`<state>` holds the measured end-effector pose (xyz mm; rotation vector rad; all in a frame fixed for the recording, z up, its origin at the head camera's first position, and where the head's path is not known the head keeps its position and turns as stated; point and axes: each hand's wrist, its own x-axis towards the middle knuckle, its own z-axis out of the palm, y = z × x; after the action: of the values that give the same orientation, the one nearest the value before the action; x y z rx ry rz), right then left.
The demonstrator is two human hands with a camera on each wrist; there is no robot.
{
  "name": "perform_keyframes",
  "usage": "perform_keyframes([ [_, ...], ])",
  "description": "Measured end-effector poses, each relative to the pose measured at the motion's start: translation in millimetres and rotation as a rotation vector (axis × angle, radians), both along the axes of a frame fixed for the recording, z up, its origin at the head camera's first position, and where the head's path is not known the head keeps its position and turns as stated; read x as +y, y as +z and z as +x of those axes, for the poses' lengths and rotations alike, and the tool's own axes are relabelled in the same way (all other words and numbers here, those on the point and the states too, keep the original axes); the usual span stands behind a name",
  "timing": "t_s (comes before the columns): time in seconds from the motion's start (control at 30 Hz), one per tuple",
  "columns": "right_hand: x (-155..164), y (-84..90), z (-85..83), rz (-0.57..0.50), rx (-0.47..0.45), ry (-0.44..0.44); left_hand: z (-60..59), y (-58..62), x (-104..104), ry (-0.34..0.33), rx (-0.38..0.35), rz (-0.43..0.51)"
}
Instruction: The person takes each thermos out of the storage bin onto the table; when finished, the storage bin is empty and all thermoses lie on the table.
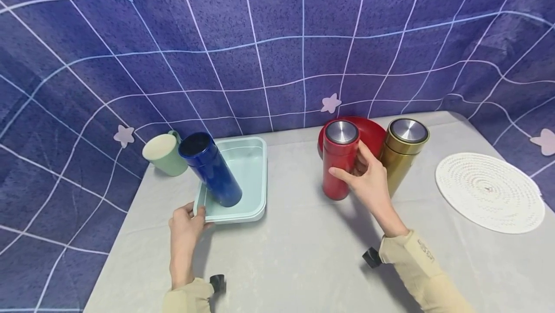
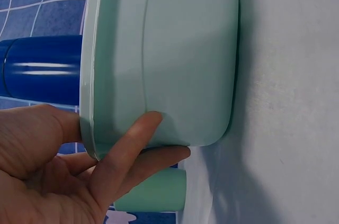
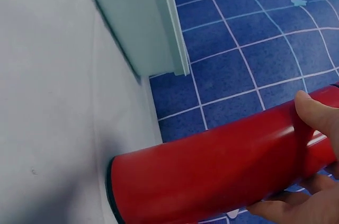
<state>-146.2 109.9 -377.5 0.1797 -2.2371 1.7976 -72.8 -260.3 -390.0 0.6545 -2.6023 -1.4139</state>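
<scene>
My left hand [image 1: 185, 228] pinches the near left corner of a pale mint plastic tray [image 1: 256, 178], thumb at the rim and fingers against the outer wall [image 2: 180, 65]. Inside the tray stands a dark blue thermos [image 1: 214, 171] with a black top. My right hand [image 1: 368, 178] grips a red thermos [image 1: 336, 173] with a silver lid, thumb on one side and fingers round the other. In the right wrist view the base of the red thermos [image 3: 201, 176] is at the table surface; whether it touches cannot be told. Just right of that hand stands a gold thermos [image 1: 401, 154].
A light green mug [image 1: 166, 156] stands left of the tray, tilted in the head view. Behind the red thermos lies a red plate [image 1: 368, 132]. A round white woven mat [image 1: 490, 192] lies at the right. The blue gridded cloth [image 1: 282, 62] borders the table's back.
</scene>
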Motion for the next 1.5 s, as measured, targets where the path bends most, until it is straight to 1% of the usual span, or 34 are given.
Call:
perform_keyframes([
  [0.13, 0, -1.5, 0.7, 0.028, -0.006, -0.035, 0.2, 0.0, 0, 0.006, 0.0, -0.001],
  [0.27, -1, -1.5, 2.4, 0.045, -0.005, -0.028, 0.4, -0.4, 0, 0.005, 0.003, -0.012],
  [0.37, -2, -0.9, 6.8, 0.068, -0.015, -0.016, 0.9, -1.0, 0, 0.004, 0.001, -0.02],
  [0.53, -6, 0.0, 18.3, 0.097, -0.06, 0.026, 2.3, -1.7, -1, 0.008, -0.004, -0.039],
  [0.63, -8, 0.4, 25.6, 0.101, -0.099, 0.05, 2.4, -2.0, -2, 0.006, 0.004, -0.028],
  [0.77, -9, 1.0, 35.0, 0.088, -0.135, 0.08, 2.3, -1.9, -2, 0.007, 0.009, -0.024],
  [0.9, -8, 1.0, 45.0, 0.065, -0.15, 0.092, 2.5, -1.7, -2, 0.006, 0.002, -0.045],
  [1.1, -7, 2.7, 63.1, 0.037, -0.195, 0.121, 2.5, -1.8, -2, 0.01, 0.004, -0.07],
  [1.3, -9, 4.2, 81.0, 0.024, -0.166, 0.13, 1.2, -2.7, -1, 0.01, 0.018, -0.062],
  [1.5, -12, 3.3, 93.0, -0.007, -0.136, 0.127, -0.2, -5.3, -1, 0.008, 0.024, -0.065],
])
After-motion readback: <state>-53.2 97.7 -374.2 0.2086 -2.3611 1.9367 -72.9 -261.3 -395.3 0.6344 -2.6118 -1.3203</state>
